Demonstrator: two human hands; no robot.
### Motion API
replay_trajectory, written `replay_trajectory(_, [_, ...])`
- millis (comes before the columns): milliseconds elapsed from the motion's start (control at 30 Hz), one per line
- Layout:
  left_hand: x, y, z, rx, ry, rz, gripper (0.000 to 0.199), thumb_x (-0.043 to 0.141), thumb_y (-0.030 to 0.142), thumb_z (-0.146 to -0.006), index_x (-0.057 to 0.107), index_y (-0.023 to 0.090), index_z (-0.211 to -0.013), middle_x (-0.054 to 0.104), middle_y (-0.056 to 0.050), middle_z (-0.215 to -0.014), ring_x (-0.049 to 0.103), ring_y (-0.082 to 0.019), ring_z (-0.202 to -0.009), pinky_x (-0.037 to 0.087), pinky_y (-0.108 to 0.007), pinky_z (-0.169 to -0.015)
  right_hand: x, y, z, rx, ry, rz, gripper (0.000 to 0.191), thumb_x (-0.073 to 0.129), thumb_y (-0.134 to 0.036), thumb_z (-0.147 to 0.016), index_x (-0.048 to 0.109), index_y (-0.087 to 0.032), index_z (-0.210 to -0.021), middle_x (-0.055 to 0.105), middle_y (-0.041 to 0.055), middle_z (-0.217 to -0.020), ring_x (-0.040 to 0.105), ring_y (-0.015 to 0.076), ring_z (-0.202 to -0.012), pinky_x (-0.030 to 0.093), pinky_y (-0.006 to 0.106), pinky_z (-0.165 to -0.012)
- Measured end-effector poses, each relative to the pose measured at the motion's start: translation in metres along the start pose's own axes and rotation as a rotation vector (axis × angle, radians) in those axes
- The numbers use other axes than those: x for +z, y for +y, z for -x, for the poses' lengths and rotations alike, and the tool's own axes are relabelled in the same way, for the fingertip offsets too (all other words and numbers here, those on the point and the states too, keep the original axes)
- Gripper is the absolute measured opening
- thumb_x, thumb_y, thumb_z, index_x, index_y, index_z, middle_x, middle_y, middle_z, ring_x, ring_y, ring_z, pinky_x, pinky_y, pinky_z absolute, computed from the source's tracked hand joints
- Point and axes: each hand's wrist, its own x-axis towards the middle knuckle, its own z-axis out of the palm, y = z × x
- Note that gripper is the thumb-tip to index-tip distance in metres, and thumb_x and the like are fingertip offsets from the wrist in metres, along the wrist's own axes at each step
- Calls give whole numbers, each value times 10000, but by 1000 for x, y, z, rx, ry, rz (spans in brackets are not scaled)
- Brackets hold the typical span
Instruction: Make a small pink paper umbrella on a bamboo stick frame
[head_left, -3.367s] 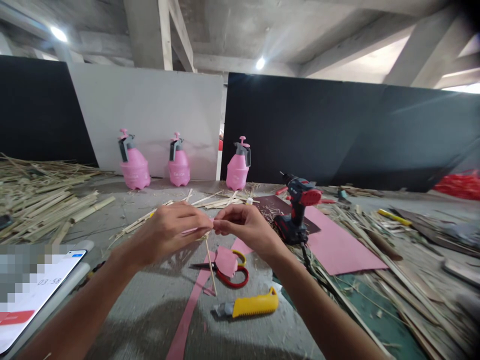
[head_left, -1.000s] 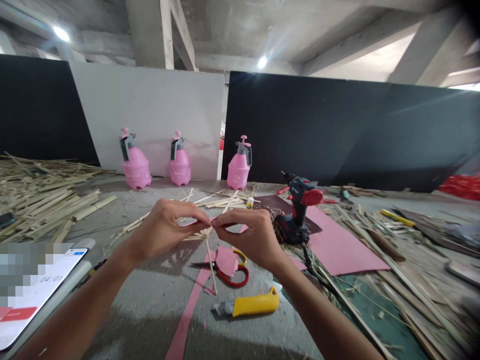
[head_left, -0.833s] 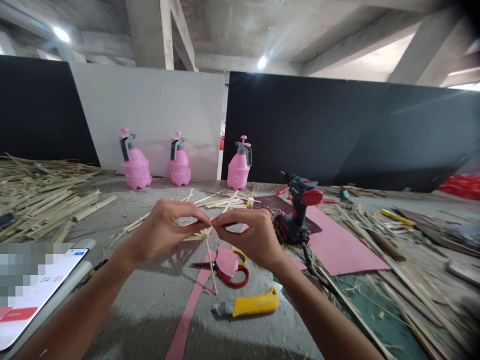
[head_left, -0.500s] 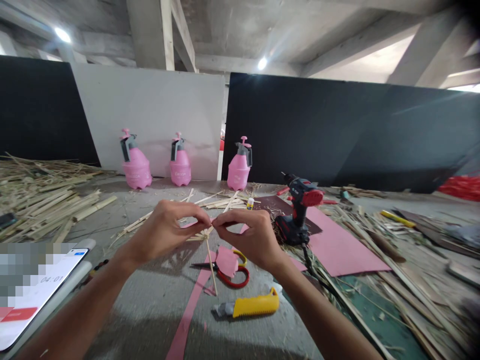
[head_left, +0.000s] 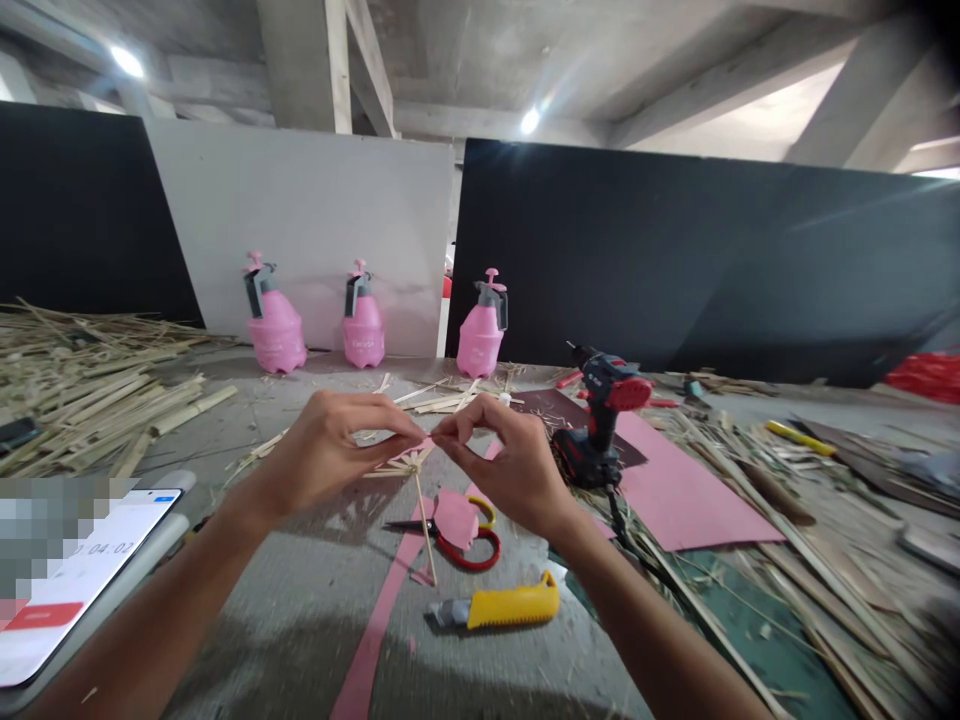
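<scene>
My left hand (head_left: 341, 445) and my right hand (head_left: 502, 455) meet fingertip to fingertip, both closed in a pinch. Between them shows a tiny pink scrap of paper (head_left: 428, 440), mostly covered by the fingers. Just beneath the fingertips is a small frame of thin bamboo strips (head_left: 412, 464), fanned out from one point, with a longer strip slanting down from it. Scissors (head_left: 480, 562) with red and yellow handles lie below my hands, a cut pink paper piece (head_left: 454, 518) on top of them. Closer to me lies a yellow utility knife (head_left: 514, 605).
A cordless drill (head_left: 600, 420) stands right of my hands beside a pink sheet (head_left: 686, 490). Pink spray bottles (head_left: 480, 345) line the back. Bamboo strips (head_left: 142, 400) pile up at left, more at right. A phone (head_left: 82, 580) lies at front left; a pink strip (head_left: 371, 640) runs toward me.
My fingertips have shifted slightly, and my right fingers are more bent, with the pink scrap now showing between the hands. The view has tilted slightly.
</scene>
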Motion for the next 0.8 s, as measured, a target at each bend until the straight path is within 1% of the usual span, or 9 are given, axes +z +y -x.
replay_trajectory(67, [1, -2, -1, -63, 8, 54, 112, 702, 287, -917, 779, 207, -927, 790, -33, -945, 726, -171, -848, 570, -260, -750, -1, -1, 0, -6, 3, -6, 259, 699, -108, -839, 501, -229, -725, 737, -18, -792, 681, 128, -725, 530, 258, -681])
replay_trajectory(167, [1, -4, -1, -162, -15, 102, 144, 719, 335, -894, 780, 207, -917, 802, -26, -882, 741, -177, -791, 593, -251, -704, 0, -1, -1, -6, 2, -17, 255, 707, -133, -839, 507, -231, -714, 743, -16, -784, 696, 138, -729, 543, 267, -675])
replay_trajectory(233, [1, -4, 0, -183, -20, 122, 139, 727, 332, -884, 783, 209, -919, 800, -16, -845, 738, -167, -753, 594, -236, -678, 0, -1, 0, -6, 4, -15, 261, 709, -126, -832, 506, -229, -703, 744, -17, -776, 699, 136, -722, 544, 263, -667])
replay_trajectory(367, [2, -5, -1, -205, -11, 151, 94, 736, 288, -876, 784, 207, -888, 799, -19, -865, 740, -169, -797, 588, -241, -706, 0, -1, 0, -7, -13, -13, 268, 701, -93, -824, 503, -226, -701, 746, -19, -773, 698, 127, -717, 540, 248, -661])
replay_trajectory(467, [3, -5, -1, -178, 9, 125, 66, 737, 256, -876, 784, 209, -875, 793, -22, -892, 734, -172, -829, 578, -261, -747, 0, -1, 0, -1, -24, -4, 261, 690, -105, -831, 497, -228, -707, 750, -10, -784, 703, 134, -725, 543, 253, -659])
replay_trajectory(600, [4, -7, -2, -99, 36, 87, 70, 719, 244, -897, 784, 219, -903, 786, -17, -926, 726, -162, -841, 568, -257, -760, -1, -1, -1, 6, -27, 13, 241, 676, -127, -840, 498, -226, -710, 741, -7, -774, 699, 138, -720, 543, 264, -667])
replay_trajectory(700, [5, -8, -1, -54, 67, 81, 73, 717, 234, -901, 788, 219, -899, 783, -18, -925, 723, -159, -833, 568, -255, -759, -2, 0, -2, 25, -36, 5, 246, 666, -123, -838, 488, -227, -705, 739, -7, -781, 692, 135, -724, 539, 270, -677])
replay_trajectory(800, [4, -7, -1, -30, 62, 74, 91, 706, 242, -914, 787, 201, -912, 782, -22, -906, 718, -157, -810, 561, -254, -731, -3, 0, -2, 41, -41, -1, 254, 663, -112, -833, 480, -229, -701, 736, -13, -782, 682, 130, -720, 538, 273, -683])
